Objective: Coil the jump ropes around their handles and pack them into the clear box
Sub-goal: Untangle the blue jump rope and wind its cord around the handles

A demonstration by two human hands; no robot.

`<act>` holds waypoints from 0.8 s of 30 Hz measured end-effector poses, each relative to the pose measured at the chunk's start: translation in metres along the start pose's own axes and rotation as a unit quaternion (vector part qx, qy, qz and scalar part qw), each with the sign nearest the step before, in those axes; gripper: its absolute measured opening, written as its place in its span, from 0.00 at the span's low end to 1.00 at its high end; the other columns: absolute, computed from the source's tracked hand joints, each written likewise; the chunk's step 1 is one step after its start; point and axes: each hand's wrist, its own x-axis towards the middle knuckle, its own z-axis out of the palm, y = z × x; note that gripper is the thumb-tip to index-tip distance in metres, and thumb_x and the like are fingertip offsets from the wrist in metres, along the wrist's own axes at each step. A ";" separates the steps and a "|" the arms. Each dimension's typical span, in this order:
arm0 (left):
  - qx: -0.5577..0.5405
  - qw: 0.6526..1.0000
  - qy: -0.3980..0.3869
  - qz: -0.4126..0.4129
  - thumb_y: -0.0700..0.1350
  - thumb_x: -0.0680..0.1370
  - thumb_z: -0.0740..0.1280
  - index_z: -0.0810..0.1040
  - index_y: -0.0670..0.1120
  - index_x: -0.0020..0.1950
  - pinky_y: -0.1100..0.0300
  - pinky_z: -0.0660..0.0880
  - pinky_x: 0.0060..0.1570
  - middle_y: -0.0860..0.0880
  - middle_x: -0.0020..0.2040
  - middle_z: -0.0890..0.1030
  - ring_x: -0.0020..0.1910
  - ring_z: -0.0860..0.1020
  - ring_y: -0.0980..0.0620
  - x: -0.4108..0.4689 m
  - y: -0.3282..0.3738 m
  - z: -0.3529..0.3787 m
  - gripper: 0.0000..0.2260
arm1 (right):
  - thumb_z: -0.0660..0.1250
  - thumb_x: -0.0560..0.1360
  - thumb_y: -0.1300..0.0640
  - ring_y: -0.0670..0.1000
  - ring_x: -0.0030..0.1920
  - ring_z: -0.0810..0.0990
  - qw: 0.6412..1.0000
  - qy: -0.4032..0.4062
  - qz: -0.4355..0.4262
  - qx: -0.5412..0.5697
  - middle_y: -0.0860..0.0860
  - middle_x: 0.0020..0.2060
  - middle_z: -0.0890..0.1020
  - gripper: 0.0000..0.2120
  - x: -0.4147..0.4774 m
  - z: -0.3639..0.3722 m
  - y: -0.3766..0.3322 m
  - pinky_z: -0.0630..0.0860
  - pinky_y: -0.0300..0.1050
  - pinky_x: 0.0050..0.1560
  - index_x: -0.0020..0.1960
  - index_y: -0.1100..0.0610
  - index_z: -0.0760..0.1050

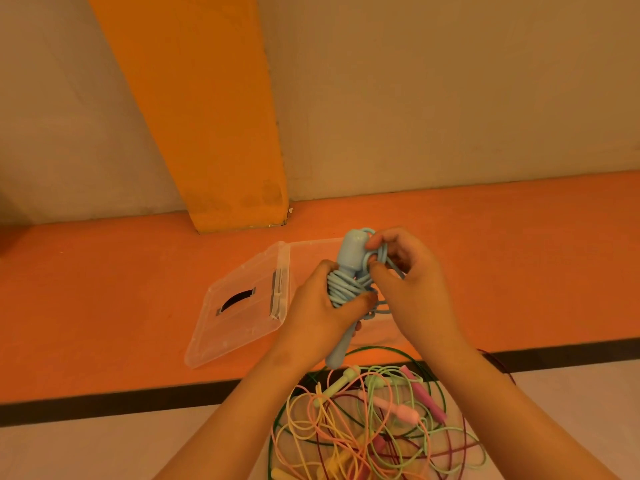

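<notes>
While the left grip (318, 306) is curled tight round the wound middle of the blue jump rope (349, 258), the right grip (412, 282) pinches a last loop of cord beside the upper handle, at about two o'clock from the left. Coiling looks nearly done. The next move probably calls for tucking that loop under so the bundle holds, then lowering it into the clear box (311, 244) just behind at twelve o'clock, its lid (239, 317) lying open at nine. Loose ropes (374, 420) lie tangled at six o'clock on the floor (121, 289).
</notes>
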 end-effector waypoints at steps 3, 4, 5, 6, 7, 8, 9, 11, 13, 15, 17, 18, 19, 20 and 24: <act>0.013 1.000 -0.002 0.006 0.40 0.74 0.72 0.72 0.46 0.50 0.48 0.77 0.35 0.47 0.38 0.79 0.30 0.78 0.51 -0.001 -0.001 0.000 0.10 | 0.64 0.71 0.64 0.53 0.38 0.75 0.999 0.002 -0.019 -0.038 0.49 0.37 0.76 0.14 -0.002 -0.003 0.000 0.71 0.54 0.35 0.43 0.44 0.71; 0.014 1.000 -0.002 0.007 0.40 0.74 0.72 0.72 0.45 0.50 0.48 0.77 0.35 0.46 0.39 0.79 0.30 0.78 0.51 -0.001 -0.001 0.000 0.10 | 0.65 0.71 0.65 0.53 0.38 0.76 0.999 0.002 -0.022 -0.050 0.51 0.37 0.77 0.15 -0.003 -0.004 -0.001 0.72 0.56 0.36 0.44 0.45 0.70; 0.015 1.000 -0.003 0.007 0.40 0.74 0.72 0.72 0.44 0.51 0.48 0.77 0.35 0.45 0.40 0.79 0.30 0.78 0.51 -0.001 0.000 -0.001 0.10 | 0.65 0.72 0.66 0.53 0.39 0.76 0.998 0.003 -0.021 -0.059 0.51 0.37 0.78 0.15 -0.002 -0.004 -0.002 0.73 0.57 0.37 0.44 0.44 0.70; 0.012 1.000 -0.003 0.006 0.40 0.74 0.71 0.72 0.43 0.52 0.48 0.78 0.34 0.43 0.40 0.79 0.31 0.78 0.50 0.000 0.001 -0.002 0.10 | 0.66 0.72 0.65 0.52 0.39 0.77 0.998 0.006 -0.021 -0.064 0.51 0.38 0.78 0.16 -0.002 -0.004 -0.003 0.73 0.57 0.38 0.44 0.43 0.70; 0.005 1.000 -0.004 0.005 0.39 0.74 0.71 0.72 0.41 0.53 0.50 0.78 0.34 0.42 0.41 0.80 0.31 0.78 0.50 0.000 0.002 -0.003 0.11 | 0.66 0.73 0.64 0.51 0.40 0.77 0.997 0.010 -0.024 -0.066 0.50 0.39 0.79 0.17 -0.003 -0.004 -0.004 0.74 0.57 0.40 0.44 0.41 0.70; -0.005 1.000 -0.007 0.002 0.39 0.74 0.71 0.72 0.40 0.53 0.52 0.78 0.33 0.40 0.42 0.79 0.31 0.78 0.50 0.000 0.003 -0.003 0.11 | 0.66 0.73 0.63 0.51 0.42 0.78 0.997 0.018 -0.033 -0.073 0.48 0.41 0.79 0.16 -0.004 -0.004 -0.004 0.74 0.57 0.41 0.45 0.40 0.71; -0.015 1.000 -0.012 0.000 0.38 0.75 0.71 0.73 0.39 0.54 0.55 0.78 0.32 0.39 0.43 0.79 0.31 0.78 0.50 0.000 0.005 -0.004 0.11 | 0.66 0.73 0.60 0.51 0.45 0.77 0.994 0.029 -0.047 -0.090 0.45 0.43 0.79 0.14 -0.005 -0.003 -0.005 0.75 0.57 0.43 0.46 0.39 0.71; -0.028 0.999 -0.023 -0.007 0.38 0.75 0.70 0.73 0.39 0.56 0.58 0.78 0.32 0.37 0.44 0.79 0.31 0.78 0.50 0.000 0.008 -0.005 0.12 | 0.65 0.73 0.55 0.51 0.49 0.75 0.985 0.058 -0.082 -0.140 0.37 0.43 0.75 0.11 -0.009 -0.002 -0.007 0.75 0.56 0.45 0.50 0.40 0.73; -0.036 0.999 -0.034 -0.014 0.37 0.75 0.70 0.72 0.38 0.56 0.59 0.77 0.31 0.35 0.45 0.79 0.30 0.78 0.50 0.001 0.009 -0.006 0.12 | 0.65 0.73 0.53 0.53 0.50 0.73 0.974 0.082 -0.107 -0.184 0.34 0.41 0.72 0.10 -0.012 -0.002 -0.010 0.74 0.54 0.43 0.52 0.43 0.75; -0.037 0.998 -0.038 -0.020 0.37 0.75 0.70 0.72 0.36 0.56 0.59 0.76 0.30 0.34 0.45 0.78 0.28 0.77 0.50 0.002 0.010 -0.008 0.13 | 0.66 0.72 0.52 0.55 0.50 0.73 0.960 0.091 -0.113 -0.239 0.40 0.42 0.76 0.10 -0.012 -0.003 -0.011 0.71 0.49 0.40 0.54 0.46 0.76; -0.023 0.999 -0.035 -0.025 0.37 0.75 0.71 0.72 0.36 0.56 0.59 0.76 0.29 0.34 0.45 0.78 0.28 0.77 0.50 0.003 0.008 -0.011 0.13 | 0.70 0.71 0.51 0.56 0.49 0.72 0.943 0.095 -0.108 -0.299 0.50 0.44 0.75 0.11 -0.009 -0.006 -0.007 0.65 0.45 0.39 0.54 0.46 0.78; -0.010 0.999 -0.034 -0.026 0.38 0.74 0.71 0.72 0.37 0.55 0.59 0.76 0.30 0.34 0.44 0.78 0.28 0.77 0.50 0.004 0.006 -0.012 0.13 | 0.72 0.70 0.51 0.56 0.49 0.71 0.939 0.094 -0.105 -0.314 0.52 0.44 0.72 0.11 -0.007 -0.008 -0.005 0.62 0.44 0.39 0.53 0.47 0.78; 0.001 0.999 -0.038 -0.027 0.39 0.74 0.71 0.73 0.37 0.55 0.58 0.76 0.30 0.34 0.44 0.79 0.29 0.78 0.49 0.003 0.006 -0.014 0.13 | 0.73 0.69 0.51 0.56 0.49 0.70 0.939 0.088 -0.107 -0.314 0.52 0.44 0.71 0.11 -0.006 -0.010 -0.003 0.60 0.43 0.40 0.51 0.48 0.79; 0.005 0.999 -0.043 -0.029 0.39 0.75 0.71 0.73 0.38 0.55 0.56 0.77 0.31 0.34 0.44 0.79 0.30 0.78 0.48 0.002 0.005 -0.014 0.13 | 0.72 0.69 0.52 0.55 0.49 0.69 0.943 0.079 -0.115 -0.302 0.52 0.44 0.70 0.10 -0.004 -0.011 -0.002 0.58 0.41 0.41 0.50 0.50 0.79; -0.019 0.996 -0.069 -0.058 0.39 0.76 0.69 0.74 0.36 0.56 0.56 0.78 0.31 0.33 0.43 0.80 0.30 0.79 0.46 -0.001 0.004 -0.013 0.12 | 0.66 0.71 0.48 0.50 0.49 0.67 0.946 0.060 -0.160 -0.276 0.52 0.44 0.73 0.10 0.003 -0.014 -0.001 0.61 0.39 0.46 0.44 0.54 0.79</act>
